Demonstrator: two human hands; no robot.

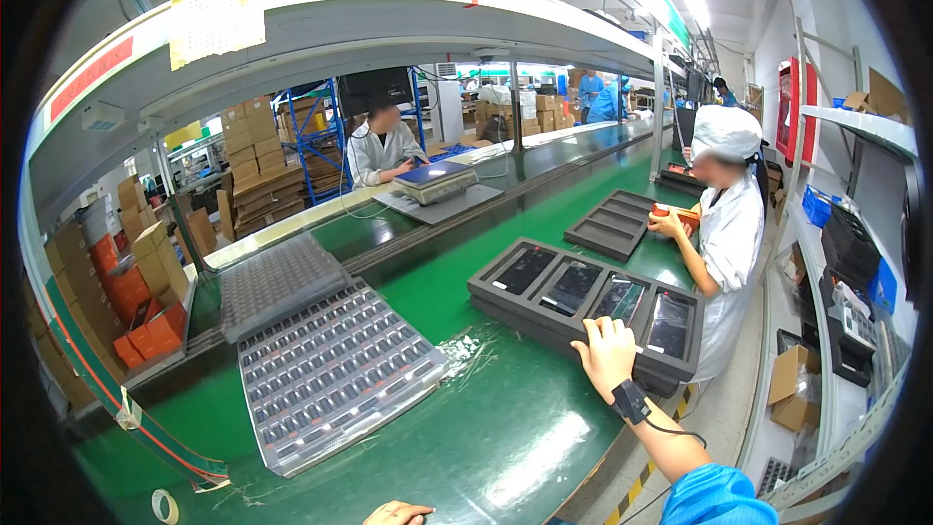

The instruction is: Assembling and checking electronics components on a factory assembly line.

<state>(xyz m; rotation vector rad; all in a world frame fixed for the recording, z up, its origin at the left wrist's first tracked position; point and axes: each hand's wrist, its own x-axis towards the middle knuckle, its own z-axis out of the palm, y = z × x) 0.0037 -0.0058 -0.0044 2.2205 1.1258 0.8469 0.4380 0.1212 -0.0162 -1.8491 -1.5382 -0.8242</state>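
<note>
My right hand (607,358) reaches over the near edge of a dark grey foam tray (520,313). Its fingers are apart, the tips beside a dark-screened phone (622,299) in one of the slots. I see no object held in it. Each slot of this tray has a flat, black-faced device like a phone, and further trays are stacked beneath. A black band with a cord circles my right wrist. At the lower edge, my left hand (397,513) lies low over the green bench, mostly cut off. A finger stretches to the right, with nothing visible in the hand.
A clear plastic tray (340,379) with rows of small dark parts lies left, another tray (277,282) behind it. A tape roll (165,507) sits bottom left. On the right, a co-worker (729,204) holds an orange box beside a foam tray (612,224); another person sits across the bench.
</note>
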